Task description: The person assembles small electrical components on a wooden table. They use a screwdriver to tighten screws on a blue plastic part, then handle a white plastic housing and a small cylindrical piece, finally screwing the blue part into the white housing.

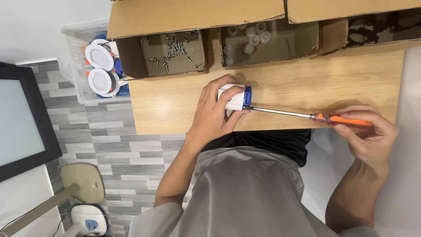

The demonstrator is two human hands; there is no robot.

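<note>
At the near edge of the wooden table (280, 83), a screwdriver meets a small white box.

Left hand (215, 114) is clamped on the white box with a blue end (237, 97); right hand (366, 131) is closed round the orange handle of the screwdriver (307, 115). Its shaft runs left to right, tip touching the blue end. Far off sit a carton of screws (171, 52) and a carton of white caps (250, 39).

1 screwdriver (307, 115), 1 white-blue box (235, 97), 2 round white lamps (100, 56), approx 7 white caps (250, 40), 3 cardboard compartments (131, 57), loose screws (171, 52) too many to count
</note>
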